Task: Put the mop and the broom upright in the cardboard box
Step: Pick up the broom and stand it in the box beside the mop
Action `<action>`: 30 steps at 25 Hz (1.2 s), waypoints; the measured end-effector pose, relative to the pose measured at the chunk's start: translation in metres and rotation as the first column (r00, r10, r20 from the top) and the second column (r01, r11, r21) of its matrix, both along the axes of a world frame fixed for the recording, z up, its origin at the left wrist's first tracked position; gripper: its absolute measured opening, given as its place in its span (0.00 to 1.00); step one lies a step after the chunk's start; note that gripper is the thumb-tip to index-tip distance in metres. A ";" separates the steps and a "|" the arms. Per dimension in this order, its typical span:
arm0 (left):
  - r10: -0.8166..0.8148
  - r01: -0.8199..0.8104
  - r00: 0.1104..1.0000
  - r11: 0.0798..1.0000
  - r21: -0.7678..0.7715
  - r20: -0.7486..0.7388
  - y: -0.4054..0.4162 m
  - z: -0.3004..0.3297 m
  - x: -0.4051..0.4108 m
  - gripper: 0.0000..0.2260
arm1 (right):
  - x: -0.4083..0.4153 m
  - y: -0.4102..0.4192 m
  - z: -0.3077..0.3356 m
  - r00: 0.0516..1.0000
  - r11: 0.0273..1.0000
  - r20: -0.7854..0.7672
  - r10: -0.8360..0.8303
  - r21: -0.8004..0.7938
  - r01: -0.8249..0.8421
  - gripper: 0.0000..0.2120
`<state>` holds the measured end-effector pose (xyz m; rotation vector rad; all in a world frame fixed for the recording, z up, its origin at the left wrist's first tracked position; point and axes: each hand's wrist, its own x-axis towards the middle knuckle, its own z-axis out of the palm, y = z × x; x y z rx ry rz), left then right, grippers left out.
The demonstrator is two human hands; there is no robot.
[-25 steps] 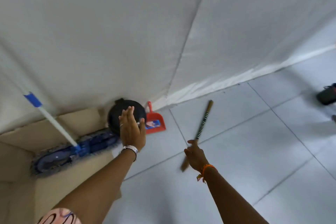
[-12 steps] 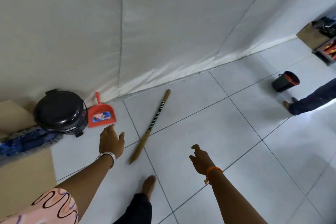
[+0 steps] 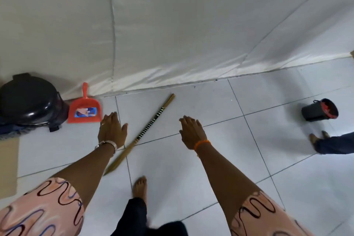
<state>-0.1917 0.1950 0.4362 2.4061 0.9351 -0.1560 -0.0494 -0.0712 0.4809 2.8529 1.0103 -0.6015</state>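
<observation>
Both hands, left hand (image 3: 113, 132) and right hand (image 3: 191, 133), hover with fingers spread, empty; the thin broom (image 3: 141, 134) lying flat on the floor could slip from a pinch.

cardboard box (image 3: 8, 165) cropped left, mop (image 3: 11, 131) mostly hidden
</observation>
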 end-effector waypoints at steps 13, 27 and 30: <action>0.218 -0.218 0.976 0.975 -0.051 -0.012 -0.034 -0.269 0.135 0.32 | 0.220 0.040 -0.305 0.946 0.948 -0.098 0.309 -0.047 -0.315 0.25; 0.058 -0.059 0.990 0.998 -0.010 -0.125 -0.068 -0.626 0.159 0.21 | 0.293 0.104 -0.640 0.890 0.887 -0.022 0.455 -0.079 -0.455 0.23; 0.051 -0.045 0.992 0.998 0.054 -0.114 -0.073 -0.636 0.162 0.21 | 0.295 0.109 -0.658 0.861 0.865 0.088 0.501 -0.009 -0.502 0.14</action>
